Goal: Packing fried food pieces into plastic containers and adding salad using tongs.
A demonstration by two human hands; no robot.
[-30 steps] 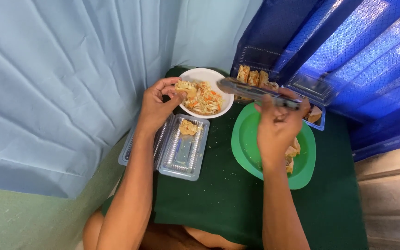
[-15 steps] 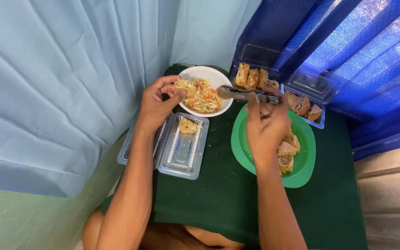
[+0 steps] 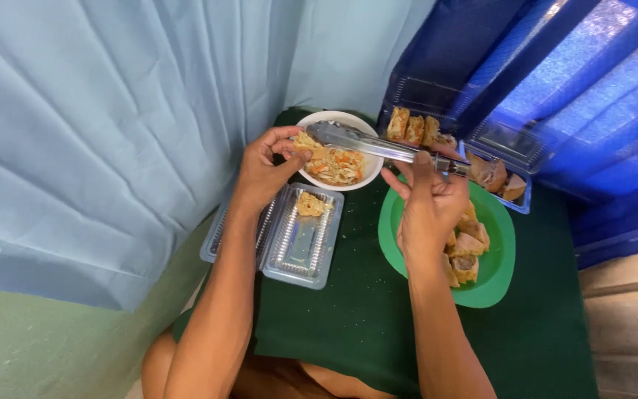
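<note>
Nearest: clear clamshell box (image 3: 300, 240) open on green counter (image 3: 363, 325), one filled piece inside. R hand (image 3: 426, 203) grip closed on metal tongs (image 3: 378, 144), over green plate (image 3: 500, 251) w/ fried pieces. L hand (image 3: 263, 170) pinches fried shell (image 3: 306, 144) at white bowl (image 3: 348, 122) of veg filling. Looks like stuffing step; next calls for tongs to carry filling into shell.

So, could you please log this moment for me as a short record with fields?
left hand: holds a piece of filled pastry at the rim of the white bowl
right hand: grips metal tongs, tips over the bowl
bowl contents: shredded vegetable salad
clear plastic clamshell: open, one pastry piece inside
green plate: cut pastry pieces
surface: dark green cloth
</note>
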